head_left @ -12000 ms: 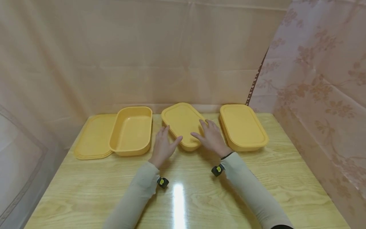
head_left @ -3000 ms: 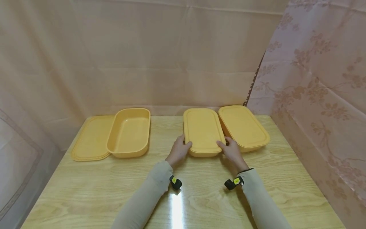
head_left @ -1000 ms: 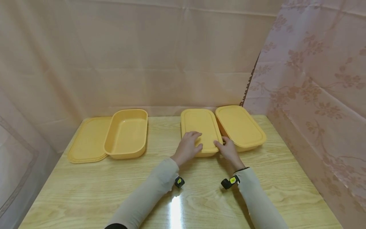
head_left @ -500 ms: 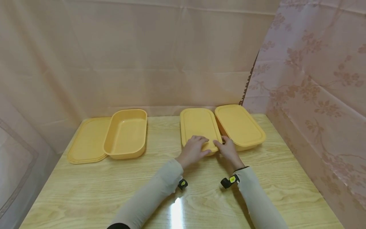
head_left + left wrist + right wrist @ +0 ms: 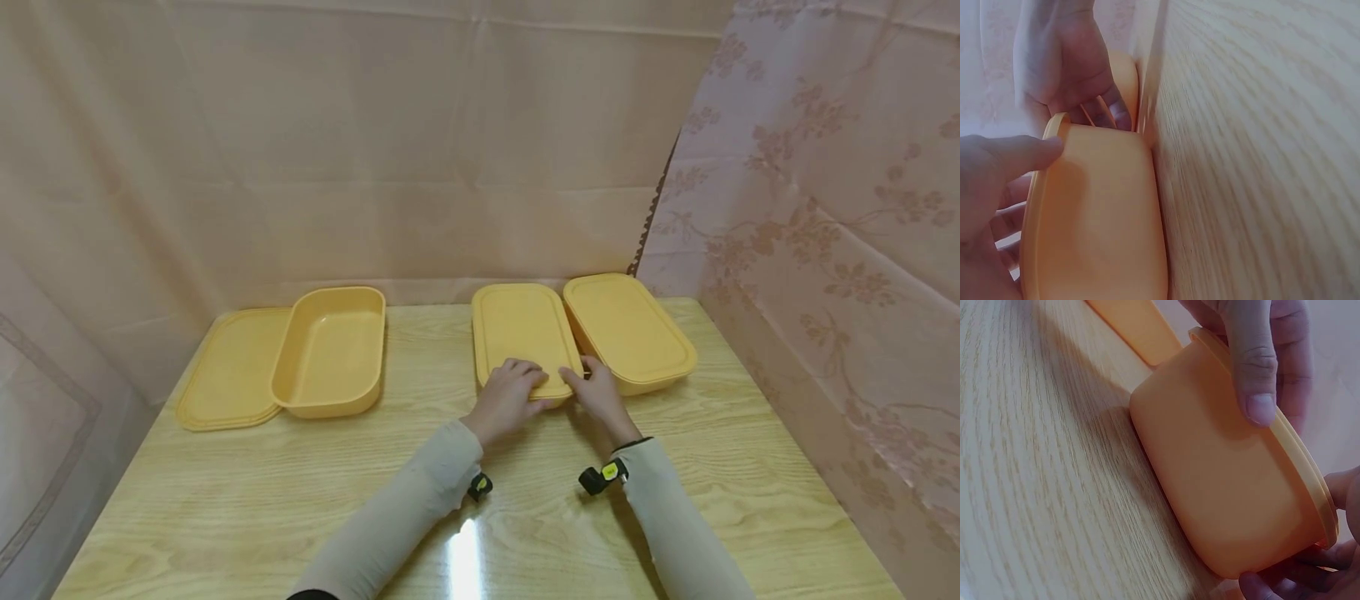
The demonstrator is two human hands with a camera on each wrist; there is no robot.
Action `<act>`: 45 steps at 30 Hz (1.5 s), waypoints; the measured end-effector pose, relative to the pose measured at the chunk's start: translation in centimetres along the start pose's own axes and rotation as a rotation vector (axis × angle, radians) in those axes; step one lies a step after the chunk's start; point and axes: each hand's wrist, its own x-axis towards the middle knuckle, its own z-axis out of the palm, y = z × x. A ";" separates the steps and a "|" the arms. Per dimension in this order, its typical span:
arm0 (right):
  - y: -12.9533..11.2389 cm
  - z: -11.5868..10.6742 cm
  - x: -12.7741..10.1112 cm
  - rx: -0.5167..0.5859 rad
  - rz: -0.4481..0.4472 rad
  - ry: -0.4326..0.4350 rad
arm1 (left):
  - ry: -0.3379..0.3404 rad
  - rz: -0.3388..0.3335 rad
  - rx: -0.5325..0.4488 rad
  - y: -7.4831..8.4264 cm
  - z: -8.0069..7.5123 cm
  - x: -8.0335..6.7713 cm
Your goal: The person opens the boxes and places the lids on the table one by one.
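Note:
A lidded yellow plastic food container (image 5: 1204, 462) stands on the table between both hands. Its yellow lid (image 5: 521, 321) covers it, with the front rim standing slightly proud of the wall. My left hand (image 5: 504, 402) pinches that front rim, thumb (image 5: 1260, 406) at the edge and fingers over the top. At the front right corner my right hand (image 5: 602, 402) grips the container, its thumb on the lid and its fingers (image 5: 1116, 112) down along the side wall. Right beside that hand is a second lidded yellow container (image 5: 632, 329).
To the left, an uncovered yellow container (image 5: 330, 350) overlaps the edge of a flat yellow lid (image 5: 236, 367) in the head view. The wooden table (image 5: 225, 508) ends at a beige curtain (image 5: 420, 150) behind and a floral cloth (image 5: 840, 250) on the right.
Since the earliest frame, the middle lidded container has moved right and been straightened. The left hand has gone from its left side, over the lid, to the front rim. Lately the right hand stays put.

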 end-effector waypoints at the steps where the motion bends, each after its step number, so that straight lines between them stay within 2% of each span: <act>1: -0.1 0.0 0.0 -0.001 0.002 0.001 | 0.004 0.001 0.003 0.0 0.0 0.0; 6: -0.2 0.0 -0.1 -0.013 0.008 0.004 | 0.012 0.009 0.000 0.1 0.0 -0.2; 17: 0.0 0.3 -0.2 0.011 0.004 0.015 | -0.005 0.036 -0.076 -0.5 -0.1 -0.1; 27: 0.4 0.5 -0.2 0.028 -0.027 0.016 | -0.024 0.019 -0.114 -0.7 -0.3 0.0; 34: 0.4 0.1 -0.4 -0.028 -0.045 -0.011 | -0.017 0.025 -0.115 -0.7 -0.3 0.0; 45: 1.4 -0.4 -0.3 0.008 -0.093 -0.079 | -0.031 0.008 -0.140 -0.6 -0.3 -0.1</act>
